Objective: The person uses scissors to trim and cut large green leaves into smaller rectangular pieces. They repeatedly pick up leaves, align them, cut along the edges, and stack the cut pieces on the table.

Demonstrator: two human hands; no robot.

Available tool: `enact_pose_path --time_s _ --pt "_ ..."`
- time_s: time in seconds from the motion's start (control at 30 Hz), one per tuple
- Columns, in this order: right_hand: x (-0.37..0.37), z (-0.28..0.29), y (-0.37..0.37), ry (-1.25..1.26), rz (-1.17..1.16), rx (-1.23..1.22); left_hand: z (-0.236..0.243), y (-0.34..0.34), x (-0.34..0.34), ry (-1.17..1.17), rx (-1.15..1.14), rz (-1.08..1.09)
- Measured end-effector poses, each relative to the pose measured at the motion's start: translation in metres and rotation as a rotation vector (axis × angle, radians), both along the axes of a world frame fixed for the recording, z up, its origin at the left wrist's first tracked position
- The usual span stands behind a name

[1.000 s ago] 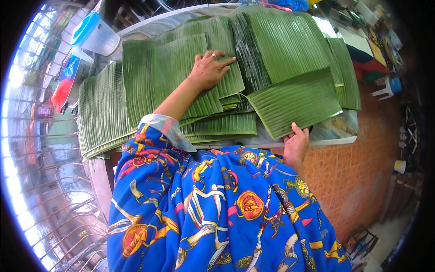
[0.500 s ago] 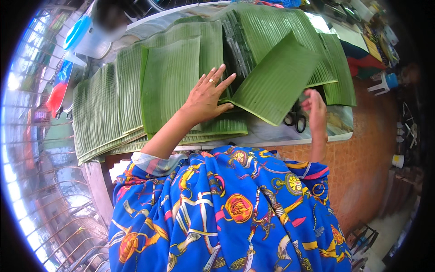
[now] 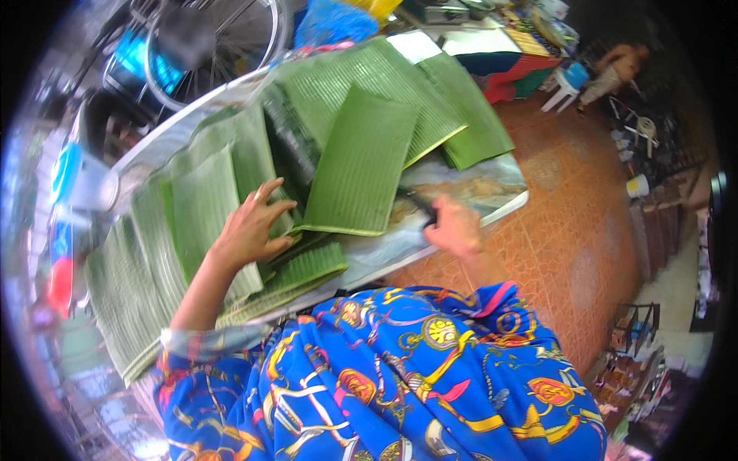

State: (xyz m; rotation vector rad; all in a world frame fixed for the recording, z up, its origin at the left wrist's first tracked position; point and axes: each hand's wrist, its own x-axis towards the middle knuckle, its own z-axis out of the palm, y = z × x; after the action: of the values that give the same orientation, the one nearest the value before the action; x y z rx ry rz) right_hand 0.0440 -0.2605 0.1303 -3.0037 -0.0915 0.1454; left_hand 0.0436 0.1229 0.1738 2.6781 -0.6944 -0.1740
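Layers of green banana leaf [image 3: 204,192] cover most of the table. My left hand [image 3: 250,230] rests on them with fingers spread, its fingertips beside the near left corner of a cut leaf piece [image 3: 361,161] that lies at an angle on top. To the right of that piece, my right hand [image 3: 457,229] is closed around the black handles of a pair of scissors [image 3: 419,203]. The scissors point up and left toward the piece's right edge, and their blades are hard to make out.
The marbled table top [image 3: 484,180] shows at the right. More leaf sheets [image 3: 469,115] lie at its far right end. Behind the table stand a bicycle wheel [image 3: 223,46] and a blue plastic bag [image 3: 334,24]. A white tub [image 3: 88,180] is at the left. Far right, a person [image 3: 615,73] is near a stool [image 3: 565,84].
My right hand has taken hold of the scissors that lay on the table. My left hand stays on the leaves. The whole view has swung to the right.
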Motion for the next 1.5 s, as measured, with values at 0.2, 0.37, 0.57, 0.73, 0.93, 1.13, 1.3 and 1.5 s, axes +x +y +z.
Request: enact_pose_path --time_s 0.2,0.37,0.57,0.73,0.93,1.13,1.3,1.5 --pt "-0.028 0.008 -0.057 0.303 -0.219 0.437 0.002 0.006 0.035 0.09 0.064 -0.126" --pt "-0.08 0.044 -0.014 0.566 -0.143 1.613 0.011 -0.003 0.061 0.179 0.201 -0.195" --pt "-0.102 0.032 0.068 1.001 -0.044 1.597 0.015 0.002 0.079 0.173 0.092 -0.219" --pt "-0.092 0.028 0.064 1.168 -0.189 1.634 0.026 -0.025 0.086 0.202 0.012 -0.172" --pt "-0.073 0.015 0.089 1.079 -0.17 1.483 0.022 -0.033 0.091 0.171 -0.055 -0.148" --pt "-0.055 0.015 0.115 1.028 -0.237 1.471 0.019 -0.034 0.091 0.146 -0.077 -0.153" --pt "-0.056 0.017 0.127 0.887 -0.33 1.532 0.017 -0.032 0.086 0.142 -0.085 -0.118" --pt "-0.064 0.004 0.131 0.788 -0.297 1.548 0.021 -0.029 0.081 0.166 -0.063 -0.092"
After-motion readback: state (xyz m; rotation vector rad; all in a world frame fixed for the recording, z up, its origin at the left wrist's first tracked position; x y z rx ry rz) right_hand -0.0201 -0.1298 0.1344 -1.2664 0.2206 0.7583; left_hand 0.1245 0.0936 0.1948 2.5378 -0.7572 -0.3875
